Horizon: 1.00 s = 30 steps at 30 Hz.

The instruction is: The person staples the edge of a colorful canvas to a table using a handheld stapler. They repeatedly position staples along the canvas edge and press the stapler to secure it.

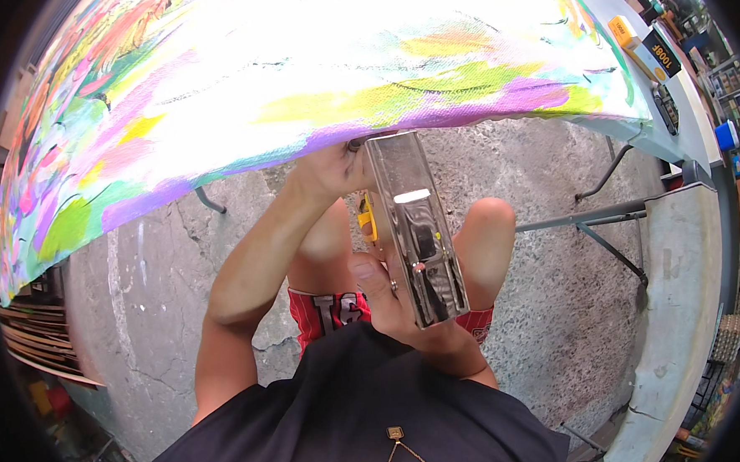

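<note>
A chrome, long box-shaped tool that looks like a staple gun (424,228) stands in the middle, its far end at the near edge of a brightly painted canvas (338,107). Around its near end my right hand (391,305) is closed, with the thumb along the left side. A yellow part (367,219) shows beside the tool's left face. My left hand (337,167) reaches up to the canvas edge, just left of the tool's far end. The canvas and the tool hide its fingers. Glare whitens much of the canvas.
Beyond the canvas at right, a white table (666,123) carries a small yellow-and-black box (660,55). A grey metal frame (587,217) and a pale board (671,299) stand at right. Thin wooden sheets (41,344) are stacked at left. My knees (487,225) are bent over the concrete floor (163,284).
</note>
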{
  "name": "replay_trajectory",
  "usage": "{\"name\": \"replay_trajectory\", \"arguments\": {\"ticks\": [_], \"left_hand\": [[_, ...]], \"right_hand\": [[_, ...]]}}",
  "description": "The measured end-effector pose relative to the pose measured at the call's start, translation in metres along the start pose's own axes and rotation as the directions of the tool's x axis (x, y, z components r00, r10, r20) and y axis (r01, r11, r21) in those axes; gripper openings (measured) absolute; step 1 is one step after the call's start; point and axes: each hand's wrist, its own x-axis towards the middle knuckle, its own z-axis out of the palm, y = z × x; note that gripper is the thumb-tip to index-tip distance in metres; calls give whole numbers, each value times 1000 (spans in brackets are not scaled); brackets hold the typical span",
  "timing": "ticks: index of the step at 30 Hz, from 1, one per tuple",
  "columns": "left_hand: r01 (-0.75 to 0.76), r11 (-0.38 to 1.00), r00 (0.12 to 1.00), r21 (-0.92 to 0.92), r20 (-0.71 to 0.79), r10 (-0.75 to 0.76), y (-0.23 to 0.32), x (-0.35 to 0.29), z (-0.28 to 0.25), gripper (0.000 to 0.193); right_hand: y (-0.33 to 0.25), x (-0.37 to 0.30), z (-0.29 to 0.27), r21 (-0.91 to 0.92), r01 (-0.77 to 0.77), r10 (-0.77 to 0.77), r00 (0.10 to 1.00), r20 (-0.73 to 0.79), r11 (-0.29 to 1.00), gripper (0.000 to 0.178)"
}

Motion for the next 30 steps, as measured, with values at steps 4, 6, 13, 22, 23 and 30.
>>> {"name": "replay_trajectory", "arguments": {"ticks": [4,6,13,22,23,30], "left_hand": [[-36,999,998,11,57,35,-15,-8,-2,32],[-98,993,991,68,99,91,-22,-10,-3,34],[-98,991,992,93,84,90,-20,-12,-5,33],[-70,993,996,97,60,64,-18,-12,-8,31],[-68,993,996,100,57,63,-18,-13,-8,30],[-52,994,998,101,34,49,-16,-13,-8,29]], "right_hand": [[4,-3,3,155,-113,111,994,17,982,69],[4,-2,5,184,-122,120,993,19,975,68],[-6,11,1,180,-78,81,997,-12,980,57],[-8,17,2,122,-20,24,999,-31,992,34],[-8,17,2,107,-17,22,999,-41,994,32],[-9,23,5,172,19,1,993,-114,985,23]]}}
